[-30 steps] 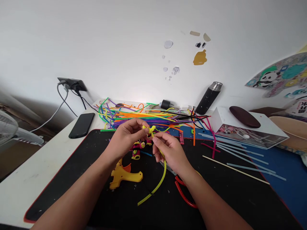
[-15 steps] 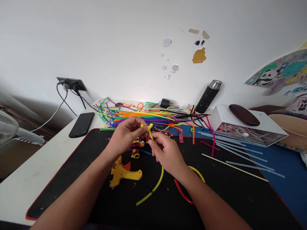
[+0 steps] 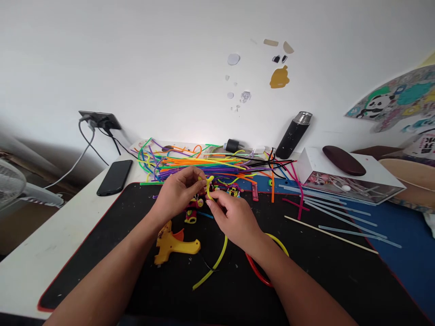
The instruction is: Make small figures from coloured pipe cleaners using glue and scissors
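Note:
A twisted yellow pipe cleaner is held above the mat between both hands. My left hand pinches its left end with thumb and fingertips. From the lower right, my right hand has thumb and index finger closed on its lower part. Behind and below the hands lie magenta-and-yellow pipe cleaner pieces, partly covered by the fingers. A yellow glue gun rests below my left hand. Under my right hand a yellow-green strip curves across the mat, and a red-and-yellow ring is partly hidden by my forearm.
A pile of coloured pipe cleaners lies along the wall. To the right are a thermos, a white box, glue sticks and a thin wooden stick. A phone and a fan are on the left.
Both hands stay together around the yellow pipe cleaner. My right fingertips have shifted slightly left and up along it, and the whole view has moved a little.

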`<state>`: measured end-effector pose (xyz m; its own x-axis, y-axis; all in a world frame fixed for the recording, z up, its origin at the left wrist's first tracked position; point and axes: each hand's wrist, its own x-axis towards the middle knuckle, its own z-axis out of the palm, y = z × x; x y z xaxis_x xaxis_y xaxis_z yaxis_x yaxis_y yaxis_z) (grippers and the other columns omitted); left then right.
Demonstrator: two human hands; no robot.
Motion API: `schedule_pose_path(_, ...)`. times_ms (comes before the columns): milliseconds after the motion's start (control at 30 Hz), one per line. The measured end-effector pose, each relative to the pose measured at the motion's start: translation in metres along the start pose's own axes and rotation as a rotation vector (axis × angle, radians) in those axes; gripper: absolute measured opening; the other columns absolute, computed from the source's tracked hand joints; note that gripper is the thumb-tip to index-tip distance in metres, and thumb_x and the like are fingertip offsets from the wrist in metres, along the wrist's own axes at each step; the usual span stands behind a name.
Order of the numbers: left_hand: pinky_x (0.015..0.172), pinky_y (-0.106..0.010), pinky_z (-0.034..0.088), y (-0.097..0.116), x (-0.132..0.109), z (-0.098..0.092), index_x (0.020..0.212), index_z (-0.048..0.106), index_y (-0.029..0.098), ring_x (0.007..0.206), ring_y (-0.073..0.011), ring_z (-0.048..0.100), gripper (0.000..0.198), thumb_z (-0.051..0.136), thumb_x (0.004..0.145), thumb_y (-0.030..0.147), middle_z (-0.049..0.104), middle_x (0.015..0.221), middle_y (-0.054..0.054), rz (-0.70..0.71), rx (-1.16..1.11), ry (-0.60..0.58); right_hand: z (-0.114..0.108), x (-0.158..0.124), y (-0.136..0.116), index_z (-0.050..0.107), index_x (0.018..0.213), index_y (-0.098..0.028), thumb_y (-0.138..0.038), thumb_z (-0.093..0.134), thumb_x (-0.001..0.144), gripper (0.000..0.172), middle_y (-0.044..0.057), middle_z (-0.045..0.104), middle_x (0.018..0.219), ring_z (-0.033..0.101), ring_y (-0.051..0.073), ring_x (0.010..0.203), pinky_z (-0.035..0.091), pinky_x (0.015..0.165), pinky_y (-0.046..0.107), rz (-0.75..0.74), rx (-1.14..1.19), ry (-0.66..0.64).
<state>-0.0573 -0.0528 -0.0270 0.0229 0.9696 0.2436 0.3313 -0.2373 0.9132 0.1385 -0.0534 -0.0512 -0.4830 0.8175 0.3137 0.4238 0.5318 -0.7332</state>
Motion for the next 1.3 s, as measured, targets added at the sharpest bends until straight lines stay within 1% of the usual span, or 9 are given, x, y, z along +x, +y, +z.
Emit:
schedule_pose_path(133, 0.068, -0.026, 0.046, 0.001, -0.002, -0.001, 0.094, 0.070, 0.022, 0.075, -0.0182, 0.066, 0.010, 0.065, 0.095, 0.031, 0.075, 0.084, -0.001, 0.094, 0.298, -0.036, -0.008, 0.000, 0.000, 0.074, 0.108, -0.024, -0.034, 0.054, 0.106, 0.022, 0.004, 0.078, 0.079, 0.069, 0.020, 0.064, 0.040, 0.063, 0.030, -0.025, -0.052, -0.001)
schedule_pose_path(300, 0.070, -0.026, 0.046, 0.004, -0.004, 0.000, 0.094, 0.070, 0.023, 0.073, -0.0179, 0.066, 0.010, 0.060, 0.096, 0.026, 0.074, 0.081, 0.001, 0.163, 0.394, -0.165, -0.019, 0.002, 0.002, 0.075, 0.103, -0.025, -0.035, 0.055, 0.106, 0.023, 0.004, 0.081, 0.086, 0.072, 0.021, 0.072, 0.041, 0.066, 0.031, -0.070, -0.138, 0.060)
schedule_pose_path(500, 0.071, -0.026, 0.050, 0.007, -0.007, 0.001, 0.097, 0.072, 0.023, 0.077, -0.0181, 0.069, 0.011, 0.061, 0.097, 0.025, 0.075, 0.087, -0.001, 0.121, 0.259, -0.312, -0.028, 0.004, 0.001, 0.075, 0.096, -0.023, -0.032, 0.053, 0.106, 0.026, 0.003, 0.077, 0.078, 0.065, 0.019, 0.064, 0.037, 0.063, 0.031, -0.081, -0.163, 0.061)
schedule_pose_path(667, 0.070, -0.026, 0.054, 0.008, -0.011, 0.000, 0.092, 0.071, 0.022, 0.077, -0.0179, 0.070, 0.009, 0.066, 0.097, 0.027, 0.072, 0.085, -0.003, 0.028, -0.010, -0.405, -0.037, 0.006, 0.001, 0.075, 0.092, -0.023, -0.035, 0.060, 0.103, 0.022, 0.000, 0.071, 0.071, 0.059, 0.016, 0.059, 0.036, 0.060, 0.029, 0.004, 0.015, 0.089)
schedule_pose_path(867, 0.064, -0.026, 0.058, 0.020, -0.013, 0.003, 0.085, 0.071, 0.017, 0.069, -0.0170, 0.071, 0.021, 0.082, 0.089, 0.035, 0.071, 0.079, -0.004, -0.056, -0.318, -0.338, -0.032, 0.010, 0.005, 0.075, 0.087, -0.021, -0.039, 0.061, 0.101, 0.026, -0.001, 0.064, 0.070, 0.056, 0.015, 0.062, 0.038, 0.059, 0.027, 0.122, 0.339, -0.007)
schedule_pose_path(1000, 0.060, -0.024, 0.056, 0.022, -0.011, 0.003, 0.086, 0.069, 0.016, 0.065, -0.0151, 0.069, 0.027, 0.086, 0.085, 0.037, 0.069, 0.076, -0.002, -0.068, -0.360, -0.257, -0.021, 0.009, 0.004, 0.073, 0.081, -0.020, -0.034, 0.060, 0.101, 0.028, -0.003, 0.057, 0.060, 0.052, 0.014, 0.060, 0.037, 0.059, 0.026, 0.147, 0.357, -0.065)
schedule_pose_path(1133, 0.065, -0.024, 0.055, 0.016, -0.011, 0.003, 0.092, 0.068, 0.017, 0.070, -0.0145, 0.067, 0.017, 0.077, 0.093, 0.032, 0.068, 0.080, -0.002, 0.050, -0.234, -0.179, -0.015, 0.007, 0.001, 0.069, 0.077, -0.020, -0.036, 0.059, 0.104, 0.033, -0.004, 0.053, 0.061, 0.047, 0.012, 0.060, 0.032, 0.058, 0.026, 0.120, 0.267, -0.112)
schedule_pose_path(1233, 0.072, -0.026, 0.054, 0.013, -0.011, 0.005, 0.095, 0.068, 0.018, 0.077, -0.0149, 0.066, 0.009, 0.068, 0.098, 0.027, 0.069, 0.086, -0.002, 0.181, 0.001, -0.116, -0.012, 0.005, 0.000, 0.067, 0.075, -0.020, -0.037, 0.059, 0.105, 0.035, -0.005, 0.050, 0.061, 0.041, 0.012, 0.057, 0.026, 0.056, 0.028, 0.108, 0.152, -0.115)
schedule_pose_path(1300, 0.071, -0.025, 0.051, 0.011, -0.011, 0.006, 0.095, 0.068, 0.019, 0.077, -0.0146, 0.065, 0.007, 0.065, 0.098, 0.023, 0.070, 0.087, -0.002, 0.249, 0.163, -0.086, -0.011, 0.004, -0.001, 0.068, 0.078, -0.021, -0.033, 0.059, 0.105, 0.031, -0.004, 0.052, 0.060, 0.040, 0.012, 0.055, 0.024, 0.057, 0.029, 0.099, 0.074, -0.120)
